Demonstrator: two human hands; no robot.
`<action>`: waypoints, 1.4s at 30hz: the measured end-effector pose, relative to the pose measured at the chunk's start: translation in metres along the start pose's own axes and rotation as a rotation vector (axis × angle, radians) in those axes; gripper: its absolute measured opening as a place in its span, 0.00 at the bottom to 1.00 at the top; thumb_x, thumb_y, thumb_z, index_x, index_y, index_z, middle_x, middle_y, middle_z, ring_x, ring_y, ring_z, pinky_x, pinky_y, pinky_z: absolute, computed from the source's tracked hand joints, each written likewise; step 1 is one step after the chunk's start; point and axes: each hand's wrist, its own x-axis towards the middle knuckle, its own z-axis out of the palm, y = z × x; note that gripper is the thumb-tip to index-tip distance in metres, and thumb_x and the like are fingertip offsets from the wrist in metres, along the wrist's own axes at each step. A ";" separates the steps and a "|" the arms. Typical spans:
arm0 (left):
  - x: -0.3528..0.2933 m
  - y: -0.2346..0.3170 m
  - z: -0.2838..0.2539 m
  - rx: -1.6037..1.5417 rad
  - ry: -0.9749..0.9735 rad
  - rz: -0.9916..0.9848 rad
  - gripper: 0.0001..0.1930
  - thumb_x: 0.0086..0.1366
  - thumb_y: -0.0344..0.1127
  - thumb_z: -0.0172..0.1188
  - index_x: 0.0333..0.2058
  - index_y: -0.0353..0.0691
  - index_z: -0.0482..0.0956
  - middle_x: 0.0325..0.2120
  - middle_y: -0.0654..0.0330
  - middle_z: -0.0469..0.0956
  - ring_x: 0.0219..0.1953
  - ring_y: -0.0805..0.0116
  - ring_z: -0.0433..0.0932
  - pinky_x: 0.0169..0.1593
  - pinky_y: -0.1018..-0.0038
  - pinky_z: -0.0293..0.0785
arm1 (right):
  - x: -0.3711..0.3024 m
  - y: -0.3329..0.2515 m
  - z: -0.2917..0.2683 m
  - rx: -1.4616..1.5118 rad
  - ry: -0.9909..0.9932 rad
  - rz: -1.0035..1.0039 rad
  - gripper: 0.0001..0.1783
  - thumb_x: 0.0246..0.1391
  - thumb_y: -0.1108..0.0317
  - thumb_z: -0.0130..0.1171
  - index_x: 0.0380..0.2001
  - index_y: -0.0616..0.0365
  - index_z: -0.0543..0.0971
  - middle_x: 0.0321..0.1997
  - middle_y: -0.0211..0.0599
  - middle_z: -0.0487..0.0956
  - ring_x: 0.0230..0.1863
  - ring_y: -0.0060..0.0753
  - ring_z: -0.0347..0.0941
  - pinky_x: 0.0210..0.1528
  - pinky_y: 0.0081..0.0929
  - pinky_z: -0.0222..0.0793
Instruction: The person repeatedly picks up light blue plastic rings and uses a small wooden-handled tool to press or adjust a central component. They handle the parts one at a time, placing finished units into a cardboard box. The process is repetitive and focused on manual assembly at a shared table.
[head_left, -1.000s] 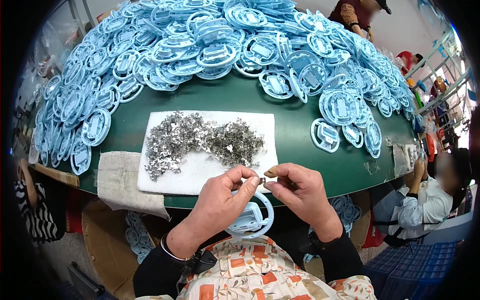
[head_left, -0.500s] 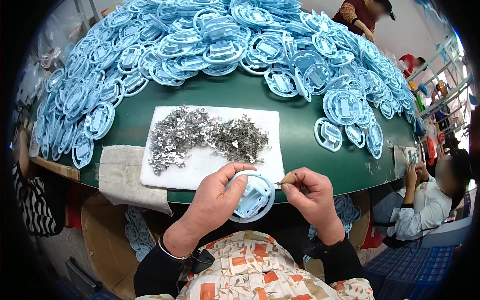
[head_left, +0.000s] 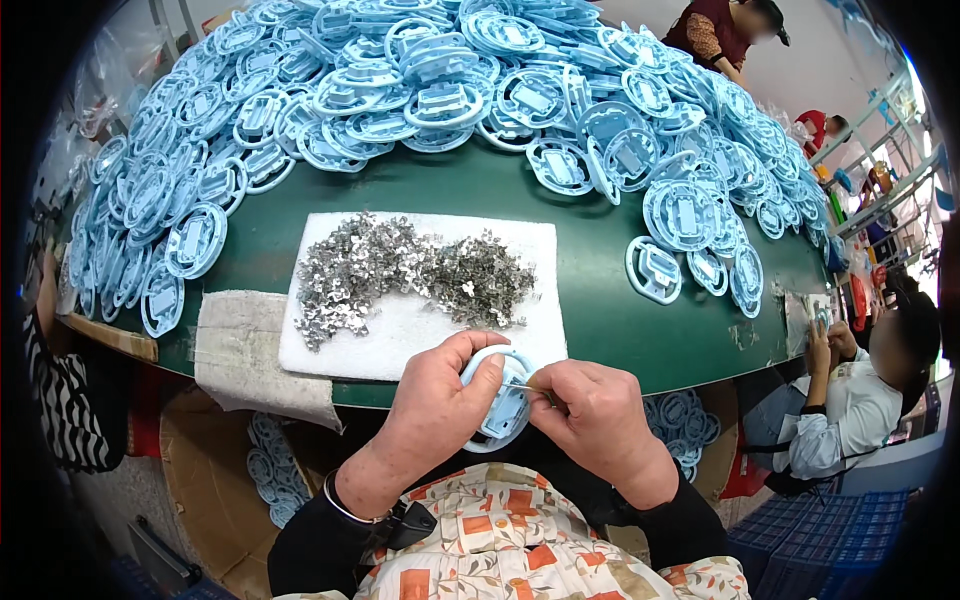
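Observation:
Upright in front of my body is a round light-blue plastic housing (head_left: 506, 415) with a raised rim and a boxy middle. My left hand (head_left: 428, 402) grips its left side, thumb over the front face and fingers behind. From the right, my right hand (head_left: 602, 420) is closed in a pinch around a thin metal tool (head_left: 523, 387). The tool's tip reaches the middle of the housing; its exact kind is too small to tell. Beyond my hands, small metal clips (head_left: 350, 280) lie in two merging heaps on a white foam board (head_left: 430, 345).
A large pile of blue housings (head_left: 440, 100) covers the far side of the green table (head_left: 600, 335). Left of the board, a grey cloth (head_left: 265, 345) hangs over the edge. Below stand cardboard boxes (head_left: 205, 470) with more housings. A person (head_left: 840, 400) sits at the right.
My right hand has moved left, bringing the tool from beside the rim onto the housing's middle. The housing, still in my left hand, has turned slightly.

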 end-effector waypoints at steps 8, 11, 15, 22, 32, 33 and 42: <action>0.000 -0.002 0.003 0.061 0.002 0.041 0.13 0.72 0.31 0.54 0.50 0.29 0.77 0.35 0.59 0.84 0.36 0.80 0.78 0.40 0.78 0.77 | 0.003 -0.005 -0.008 -0.059 -0.116 0.094 0.06 0.49 0.71 0.64 0.26 0.57 0.76 0.21 0.39 0.78 0.24 0.45 0.78 0.26 0.39 0.72; 0.000 -0.003 0.006 0.123 0.021 0.116 0.13 0.72 0.31 0.54 0.49 0.29 0.78 0.33 0.58 0.84 0.35 0.80 0.78 0.39 0.78 0.77 | 0.005 -0.010 -0.013 -0.107 -0.174 0.112 0.06 0.49 0.70 0.64 0.26 0.57 0.76 0.22 0.39 0.78 0.24 0.46 0.78 0.26 0.40 0.73; -0.001 0.000 0.010 0.256 0.055 0.204 0.13 0.71 0.31 0.54 0.49 0.29 0.79 0.31 0.57 0.84 0.34 0.81 0.78 0.37 0.78 0.76 | 0.011 -0.012 -0.019 -0.127 -0.237 0.138 0.06 0.50 0.70 0.64 0.26 0.58 0.76 0.23 0.40 0.80 0.25 0.47 0.79 0.27 0.41 0.74; 0.002 -0.008 0.005 0.053 -0.022 0.015 0.14 0.73 0.31 0.51 0.50 0.29 0.78 0.34 0.59 0.83 0.34 0.81 0.78 0.37 0.81 0.76 | 0.007 -0.007 -0.015 0.101 -0.218 0.236 0.09 0.53 0.69 0.68 0.31 0.60 0.78 0.23 0.39 0.78 0.22 0.38 0.77 0.26 0.32 0.72; -0.005 -0.003 -0.005 -0.413 -0.095 -0.074 0.15 0.74 0.31 0.50 0.54 0.31 0.75 0.43 0.59 0.81 0.42 0.79 0.79 0.45 0.80 0.77 | -0.016 0.019 -0.001 1.118 -0.241 0.677 0.12 0.67 0.62 0.58 0.43 0.61 0.78 0.29 0.25 0.78 0.22 0.11 0.66 0.24 0.11 0.62; -0.006 -0.003 -0.006 -0.339 -0.106 -0.020 0.16 0.73 0.31 0.51 0.55 0.31 0.75 0.44 0.58 0.81 0.43 0.78 0.78 0.46 0.79 0.77 | -0.017 0.020 -0.001 1.186 -0.254 0.682 0.13 0.68 0.61 0.58 0.43 0.61 0.78 0.29 0.26 0.78 0.21 0.10 0.66 0.23 0.11 0.61; -0.005 0.024 -0.018 0.432 -0.278 0.292 0.24 0.62 0.31 0.61 0.56 0.30 0.74 0.42 0.51 0.77 0.42 0.64 0.79 0.48 0.71 0.75 | -0.017 0.023 -0.004 1.174 -0.334 0.701 0.13 0.68 0.61 0.58 0.40 0.61 0.76 0.28 0.25 0.77 0.19 0.11 0.64 0.21 0.12 0.57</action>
